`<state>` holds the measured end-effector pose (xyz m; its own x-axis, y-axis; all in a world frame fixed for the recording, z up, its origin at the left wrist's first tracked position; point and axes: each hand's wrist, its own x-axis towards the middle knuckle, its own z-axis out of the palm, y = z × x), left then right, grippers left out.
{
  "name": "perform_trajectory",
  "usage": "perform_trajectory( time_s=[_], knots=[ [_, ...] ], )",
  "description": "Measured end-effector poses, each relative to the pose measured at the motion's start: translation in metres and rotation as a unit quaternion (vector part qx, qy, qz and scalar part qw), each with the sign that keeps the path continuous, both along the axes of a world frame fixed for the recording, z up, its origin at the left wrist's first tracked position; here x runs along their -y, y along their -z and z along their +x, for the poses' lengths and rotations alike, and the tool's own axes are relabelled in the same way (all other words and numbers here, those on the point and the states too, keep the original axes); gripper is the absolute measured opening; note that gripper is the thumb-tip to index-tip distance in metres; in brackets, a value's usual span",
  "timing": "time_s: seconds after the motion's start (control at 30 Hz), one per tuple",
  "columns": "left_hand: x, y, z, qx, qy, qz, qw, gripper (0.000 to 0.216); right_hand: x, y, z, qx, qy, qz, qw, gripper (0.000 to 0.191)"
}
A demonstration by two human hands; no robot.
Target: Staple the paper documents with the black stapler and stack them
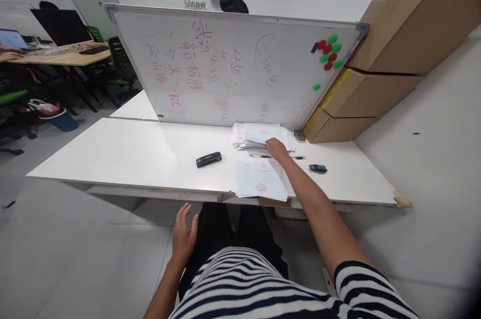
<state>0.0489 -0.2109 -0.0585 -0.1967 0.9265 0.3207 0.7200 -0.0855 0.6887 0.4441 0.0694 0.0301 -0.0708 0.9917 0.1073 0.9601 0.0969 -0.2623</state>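
My right hand [277,149] reaches over the desk to a stack of papers [263,131] in front of the whiteboard. Its fingers are closed on the near edge of some sheets, which are slightly lifted and bent. A smaller pile of printed sheets [259,179] with a red round stamp lies closer to me, at the desk's front edge. My left hand [184,234] hangs in front of the desk beside my leg, fingers apart, with nothing in it. A black stapler [209,159] lies on the desk, left of both paper piles.
A whiteboard [233,68] with red writing and round magnets leans at the back of the white desk [150,158]. Cardboard boxes [394,38] are stacked at the right. A pen [298,157] and a small dark object [318,168] lie right of the papers.
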Motion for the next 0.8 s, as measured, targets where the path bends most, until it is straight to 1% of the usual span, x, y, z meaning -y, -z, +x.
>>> perform_trajectory(
  time_s=[0.13, 0.23, 0.33, 0.43, 0.5, 0.57, 0.67, 0.73, 0.8],
  knots=[
    [-0.004, -0.004, 0.002, -0.009, 0.005, 0.005, 1.000, 0.043, 0.002, -0.003, -0.005, 0.049, -0.014, -0.012, 0.999, 0.029],
    [-0.002, -0.001, 0.002, -0.008, 0.004, 0.006, 1.000, 0.042, 0.002, -0.006, -0.004, 0.072, -0.018, -0.023, 0.997, 0.030],
    [0.002, 0.004, 0.003, -0.016, 0.007, 0.007, 1.000, 0.041, 0.000, -0.008, -0.005, 0.087, -0.011, -0.029, 0.996, 0.033],
    [-0.004, 0.002, 0.006, -0.055, 0.026, 0.023, 0.998, 0.039, -0.001, -0.010, -0.010, 0.097, 0.005, -0.029, 0.995, 0.036],
    [-0.018, -0.005, 0.009, -0.102, 0.055, 0.035, 0.993, 0.037, -0.002, -0.011, -0.014, 0.101, 0.015, -0.029, 0.994, 0.037],
    [-0.039, -0.014, 0.012, -0.156, 0.083, 0.050, 0.983, 0.039, -0.002, -0.012, -0.017, 0.103, 0.025, -0.032, 0.994, 0.036],
    [-0.075, -0.023, 0.014, -0.224, 0.096, 0.067, 0.968, 0.055, -0.002, -0.013, -0.021, 0.102, 0.042, -0.043, 0.993, 0.042],
    [-0.092, -0.021, 0.015, -0.252, 0.100, 0.064, 0.960, 0.062, -0.003, -0.014, -0.024, 0.099, 0.059, -0.052, 0.992, 0.045],
    [-0.102, -0.013, 0.015, -0.261, 0.104, 0.058, 0.958, 0.060, -0.007, -0.015, -0.030, 0.095, 0.084, -0.061, 0.990, 0.048]
  ],
)
